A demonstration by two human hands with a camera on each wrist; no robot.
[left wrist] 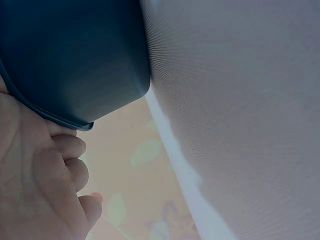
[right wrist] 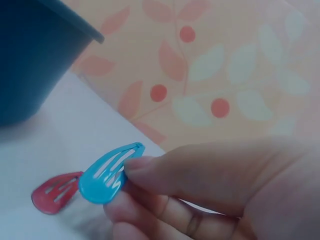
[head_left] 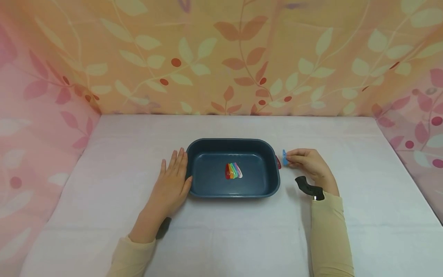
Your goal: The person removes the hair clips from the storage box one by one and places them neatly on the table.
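My right hand (head_left: 309,163) pinches a blue snap hair clip (right wrist: 107,175) between thumb and fingers, just right of the dark blue basin (head_left: 228,194). A red hair clip (right wrist: 56,192) lies on the table by the basin's right wall, partly hidden by the rim in the head view. Several hair clips (head_left: 233,171) in different colours form a row on the basin floor. At the basin's left side, my left hand (head_left: 173,181) rests against the rim with its fingers extended; the left wrist view shows its palm (left wrist: 30,165) beside that rim.
A white cloth (head_left: 242,234) covers the table. Behind it hangs an orange leaf-patterned curtain (head_left: 207,77), with pink patterned cloth (head_left: 31,134) at the left and right sides. A dark wrist strap piece (head_left: 309,188) sits at my right sleeve.
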